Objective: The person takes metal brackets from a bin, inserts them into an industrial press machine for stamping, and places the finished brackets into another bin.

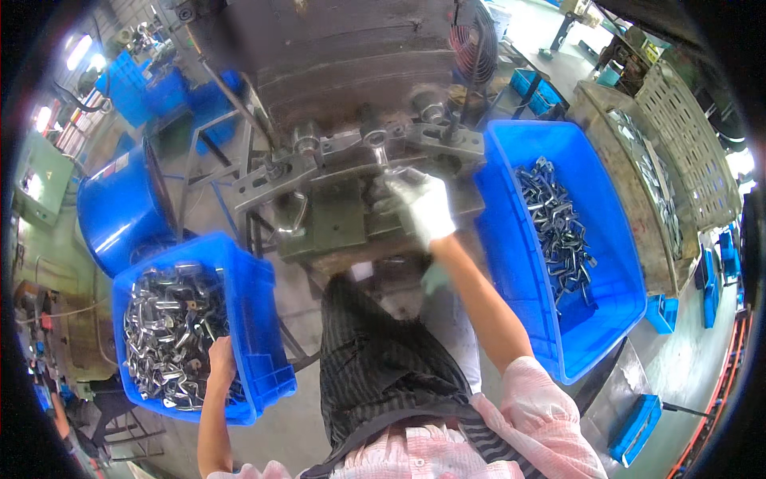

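My right hand [423, 203], in a white glove, reaches into the press tooling [339, 211] ahead of me. Its fingers are closed at the end of a small shiny metal bracket [381, 154] beneath the upper tool, though the glove is somewhat blurred. At the left, my bare left hand [223, 361] is inside the near side of a blue bin [267, 343] heaped with bent metal brackets [163, 331]. The left fingers are curled together, with a bracket showing at their tips; the rest of the grip is hidden.
A larger blue bin [610, 263] holding more bent brackets [554, 227] stands at my right. Past it is a worn crate [630, 172] with flat metal pieces. A blue drum [124, 211] stands behind the left bin. The heavy press body [351, 72] rises ahead, with a fan [473, 44] beside it.
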`<state>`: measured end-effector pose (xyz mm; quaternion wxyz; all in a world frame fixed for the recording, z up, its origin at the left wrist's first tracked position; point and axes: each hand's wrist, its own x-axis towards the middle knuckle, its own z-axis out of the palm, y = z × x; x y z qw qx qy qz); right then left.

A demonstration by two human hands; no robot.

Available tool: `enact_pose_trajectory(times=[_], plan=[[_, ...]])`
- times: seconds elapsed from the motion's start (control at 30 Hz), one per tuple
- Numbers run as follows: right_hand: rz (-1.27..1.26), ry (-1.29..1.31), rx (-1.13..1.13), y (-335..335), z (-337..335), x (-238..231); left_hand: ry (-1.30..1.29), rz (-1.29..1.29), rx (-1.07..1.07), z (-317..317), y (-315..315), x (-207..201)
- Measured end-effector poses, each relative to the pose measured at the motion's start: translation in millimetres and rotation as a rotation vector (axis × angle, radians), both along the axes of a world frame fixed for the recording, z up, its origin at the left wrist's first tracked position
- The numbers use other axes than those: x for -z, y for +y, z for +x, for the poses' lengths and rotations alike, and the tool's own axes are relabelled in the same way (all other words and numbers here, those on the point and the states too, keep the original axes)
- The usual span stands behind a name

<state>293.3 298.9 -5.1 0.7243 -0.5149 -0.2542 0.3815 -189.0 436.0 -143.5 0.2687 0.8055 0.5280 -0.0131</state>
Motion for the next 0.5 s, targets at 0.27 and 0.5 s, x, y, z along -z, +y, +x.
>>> enact_pose_trajectory(times=[0.27,0.5], plan=[[0.027,-0.013,0.160,12.8,-9.0,21.6,-0.157,-0.127,-0.073,20.1,-33.9,-20.9],[0.082,0.008,0.148,19.0,-4.5,41.6,-0.234,0.074,0.042,38.7,-25.2,-45.3]])
